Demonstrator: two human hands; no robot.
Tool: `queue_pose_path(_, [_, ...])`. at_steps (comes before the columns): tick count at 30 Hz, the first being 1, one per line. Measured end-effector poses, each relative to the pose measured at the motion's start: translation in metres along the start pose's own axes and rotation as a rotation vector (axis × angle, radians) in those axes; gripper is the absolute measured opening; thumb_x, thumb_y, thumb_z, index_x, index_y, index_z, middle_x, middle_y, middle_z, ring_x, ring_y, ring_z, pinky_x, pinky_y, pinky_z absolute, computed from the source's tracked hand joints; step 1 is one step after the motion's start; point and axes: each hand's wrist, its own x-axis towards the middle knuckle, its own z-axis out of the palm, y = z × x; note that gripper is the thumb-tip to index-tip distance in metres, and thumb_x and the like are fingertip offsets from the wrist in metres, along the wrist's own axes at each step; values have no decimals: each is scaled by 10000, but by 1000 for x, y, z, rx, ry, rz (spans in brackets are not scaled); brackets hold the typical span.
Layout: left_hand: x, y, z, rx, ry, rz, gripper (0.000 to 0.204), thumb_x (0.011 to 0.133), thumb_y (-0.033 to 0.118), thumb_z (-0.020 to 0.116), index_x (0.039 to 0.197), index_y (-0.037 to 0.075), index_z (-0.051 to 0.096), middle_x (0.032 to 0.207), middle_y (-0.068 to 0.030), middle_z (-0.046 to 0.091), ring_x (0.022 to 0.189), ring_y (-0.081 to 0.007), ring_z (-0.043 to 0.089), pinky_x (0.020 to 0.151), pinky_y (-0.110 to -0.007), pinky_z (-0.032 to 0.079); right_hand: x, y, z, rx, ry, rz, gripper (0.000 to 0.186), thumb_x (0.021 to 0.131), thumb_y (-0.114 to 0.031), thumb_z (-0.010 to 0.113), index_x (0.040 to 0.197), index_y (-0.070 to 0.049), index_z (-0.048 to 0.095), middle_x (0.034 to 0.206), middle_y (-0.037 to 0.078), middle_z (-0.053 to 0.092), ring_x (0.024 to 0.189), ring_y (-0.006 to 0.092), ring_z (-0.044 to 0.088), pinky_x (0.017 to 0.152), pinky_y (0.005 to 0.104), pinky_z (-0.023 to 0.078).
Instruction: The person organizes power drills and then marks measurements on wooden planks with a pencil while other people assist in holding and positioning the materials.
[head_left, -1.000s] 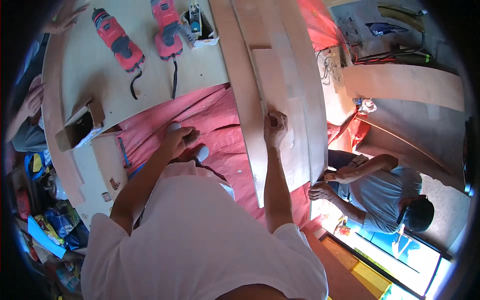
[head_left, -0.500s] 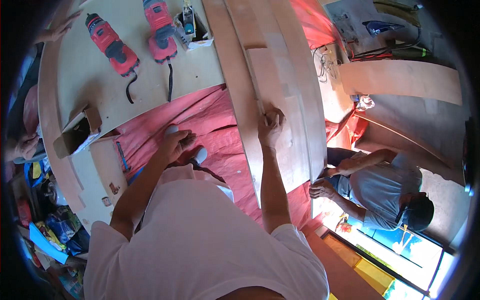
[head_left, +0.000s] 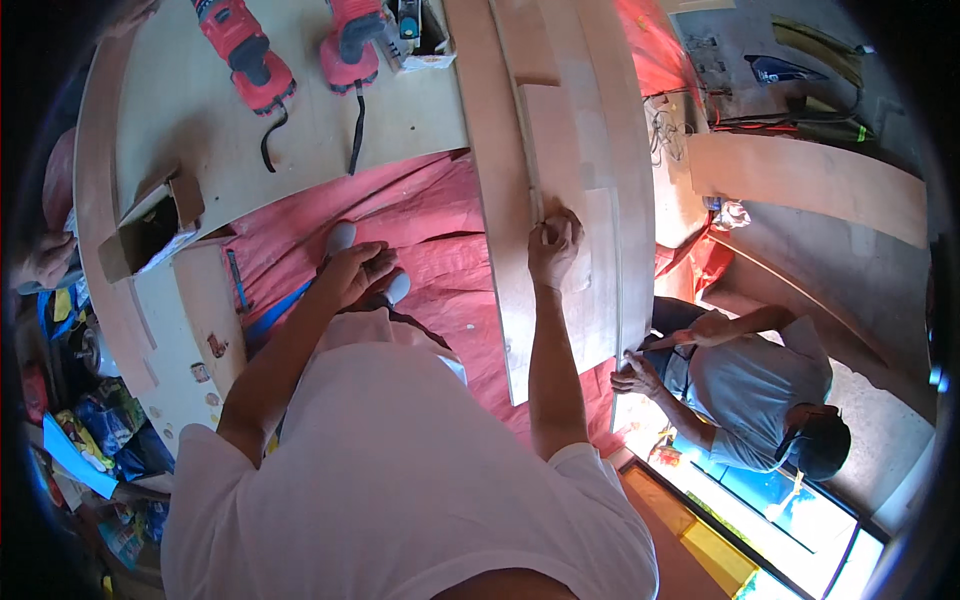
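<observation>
My right hand (head_left: 556,252) rests on a long stack of thin wooden boards (head_left: 628,190), its fingers pinched together at the edge of a narrower wooden piece (head_left: 556,150). A slim light sliver shows by the fingertips; whether it is a held tool or the edge of the wood I cannot make out. Over the red sheet (head_left: 440,230) on the floor hangs my left hand (head_left: 362,272), its fingers loosely stretched and nothing in them.
Two red cordless drills (head_left: 262,75) (head_left: 350,50) and an open box (head_left: 425,50) lie on the pale panel at the far left. A cardboard box (head_left: 150,225) stands nearer. To the right, a co-worker (head_left: 750,370) grips the boards' edge. Another person's hand (head_left: 48,262) shows far left.
The whole view has shifted a little, so drills and boards sit further right and higher. My right hand stays pinched on the boards; my left hand remains over the red sheet.
</observation>
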Motion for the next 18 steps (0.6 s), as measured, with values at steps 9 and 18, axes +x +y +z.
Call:
queue_pose_path(9, [-5, -1, -3, 41, -14, 43, 169, 890, 63, 514, 988, -68, 554, 983, -175, 607, 958, -285, 602, 859, -356, 522, 3, -10, -3, 0, 50, 50, 119, 681, 13, 632, 711, -36, 527, 894, 127, 606, 996, 315, 538, 805, 424, 448])
queue_pose_path(18, [-2, 0, -4, -15, -8, 25, 141, 876, 45, 524, 959, -62, 561, 970, -188, 613, 944, -298, 606, 868, -368, 520, -3, -4, -2, 31, 20, 64, 161, 695, 1, 636, 806, -32, 525, 1080, 156, 568, 987, 328, 539, 806, 400, 455])
